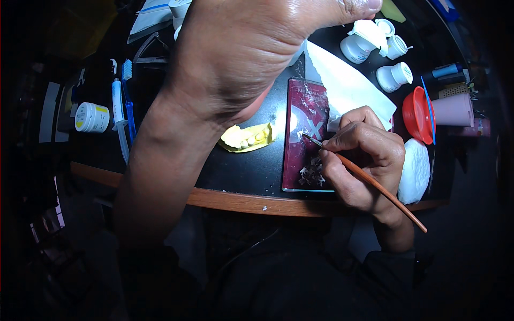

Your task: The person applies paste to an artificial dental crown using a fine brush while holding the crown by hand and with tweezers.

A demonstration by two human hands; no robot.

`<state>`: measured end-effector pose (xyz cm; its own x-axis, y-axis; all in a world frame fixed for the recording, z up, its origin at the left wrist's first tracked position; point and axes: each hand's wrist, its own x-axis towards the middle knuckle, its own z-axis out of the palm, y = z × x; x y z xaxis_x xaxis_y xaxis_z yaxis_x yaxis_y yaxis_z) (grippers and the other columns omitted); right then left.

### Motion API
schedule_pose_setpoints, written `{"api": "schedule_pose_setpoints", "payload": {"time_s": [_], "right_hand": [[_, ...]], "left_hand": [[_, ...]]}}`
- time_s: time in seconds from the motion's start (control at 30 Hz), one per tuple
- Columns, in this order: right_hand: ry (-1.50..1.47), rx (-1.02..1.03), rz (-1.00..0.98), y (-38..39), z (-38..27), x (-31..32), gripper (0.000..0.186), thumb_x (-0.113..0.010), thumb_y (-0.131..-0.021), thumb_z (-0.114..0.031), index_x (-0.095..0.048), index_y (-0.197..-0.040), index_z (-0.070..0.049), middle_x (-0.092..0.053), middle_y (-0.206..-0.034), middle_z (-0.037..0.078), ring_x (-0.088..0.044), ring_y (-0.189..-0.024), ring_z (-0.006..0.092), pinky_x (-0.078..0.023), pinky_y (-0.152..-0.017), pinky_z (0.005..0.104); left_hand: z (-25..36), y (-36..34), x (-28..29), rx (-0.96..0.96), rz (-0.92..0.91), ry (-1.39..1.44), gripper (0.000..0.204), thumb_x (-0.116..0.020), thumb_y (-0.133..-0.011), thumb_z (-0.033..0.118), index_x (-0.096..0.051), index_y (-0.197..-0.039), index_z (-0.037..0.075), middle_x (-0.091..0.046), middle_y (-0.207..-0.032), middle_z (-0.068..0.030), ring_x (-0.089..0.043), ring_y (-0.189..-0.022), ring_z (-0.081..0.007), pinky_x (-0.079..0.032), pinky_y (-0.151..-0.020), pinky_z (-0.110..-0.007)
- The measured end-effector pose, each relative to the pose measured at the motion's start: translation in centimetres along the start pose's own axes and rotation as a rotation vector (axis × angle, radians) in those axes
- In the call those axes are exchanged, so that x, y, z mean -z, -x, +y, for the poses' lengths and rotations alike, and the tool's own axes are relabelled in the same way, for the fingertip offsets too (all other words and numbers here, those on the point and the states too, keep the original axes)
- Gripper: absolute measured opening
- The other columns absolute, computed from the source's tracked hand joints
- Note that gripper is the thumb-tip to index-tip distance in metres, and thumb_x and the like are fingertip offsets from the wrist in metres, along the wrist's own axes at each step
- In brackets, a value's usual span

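My right hand (367,155) grips a slim brush (375,184) with a reddish wooden handle. Its tip meets a small white dab on a dark maroon flat slab (300,166), which also carries white smears and shavings. Raised close to the camera, my left hand (241,53) fills the upper middle. Its thumb points right, near the top edge, and the other fingers are out of sight, so its grip does not show. Beneath the left wrist, a yellow dental cast (259,140) with teeth lies on the black tabletop, left of the slab.
White paper (348,80) lies behind the slab. Several small white jars (393,76) stand at the back right, with a red bowl (415,115), pink cup (452,111) and white lump (415,174) nearer. At left are a white tub (92,117), syringe (118,101) and blue toothbrush (127,88).
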<state>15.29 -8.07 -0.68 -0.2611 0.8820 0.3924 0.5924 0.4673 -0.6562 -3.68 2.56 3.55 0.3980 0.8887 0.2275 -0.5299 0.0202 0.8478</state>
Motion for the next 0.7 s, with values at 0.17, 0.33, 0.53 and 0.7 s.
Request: {"api": "schedule_pose_setpoints", "payload": {"time_s": [0.17,0.33,0.53,0.7], "right_hand": [[-0.012,-0.01,-0.004,-0.2,0.0,0.1,0.011,-0.07,-0.065,0.001,-0.07,-0.076,0.003,-0.069,-0.072,0.01,-0.059,-0.077,0.0188,-0.047,-0.068,0.0299],[-0.039,0.069,0.077,-0.5,-0.7,0.9,0.013,-0.072,-0.063,-0.001,-0.07,-0.076,0.001,-0.067,-0.069,0.008,-0.06,-0.074,0.0198,-0.047,-0.067,0.03],[-0.229,0.286,0.362,0.1,-0.4,2.8,0.017,-0.069,-0.071,-0.001,-0.068,-0.088,-0.001,-0.067,-0.069,0.005,-0.057,-0.072,0.019,-0.043,-0.081,0.0361],[-0.291,0.335,0.61,0.5,0.0,3.0,0.024,-0.067,-0.074,0.0,-0.068,-0.098,0.0,-0.07,-0.079,0.009,-0.061,-0.086,0.021,-0.044,-0.089,0.0396]], "left_hand": [[0.0,-0.4,-0.3,0.022,0.041,0.019,0.027,-0.076,-0.091,0.003,-0.065,-0.115,-0.004,-0.072,-0.101,-0.0116,-0.071,-0.09,-0.0146,-0.058,-0.083,-0.024],[-1.4,-1.0,0.8,-0.168,-0.127,-0.108,0.022,-0.072,-0.093,-0.001,-0.067,-0.115,0.0,-0.073,-0.116,-0.0151,-0.071,-0.111,-0.0218,-0.055,-0.103,-0.033],[-1.6,-0.4,0.0,-0.205,-0.128,-0.193,0.014,-0.074,-0.089,-0.008,-0.069,-0.1,-0.002,-0.075,-0.106,-0.0177,-0.074,-0.1,-0.0211,-0.061,-0.092,-0.033],[-2.3,0.6,-1.2,-0.3,-0.205,-0.271,0.012,-0.076,-0.086,-0.01,-0.072,-0.095,-0.003,-0.074,-0.101,-0.0187,-0.074,-0.096,-0.02,-0.062,-0.088,-0.032]]}}
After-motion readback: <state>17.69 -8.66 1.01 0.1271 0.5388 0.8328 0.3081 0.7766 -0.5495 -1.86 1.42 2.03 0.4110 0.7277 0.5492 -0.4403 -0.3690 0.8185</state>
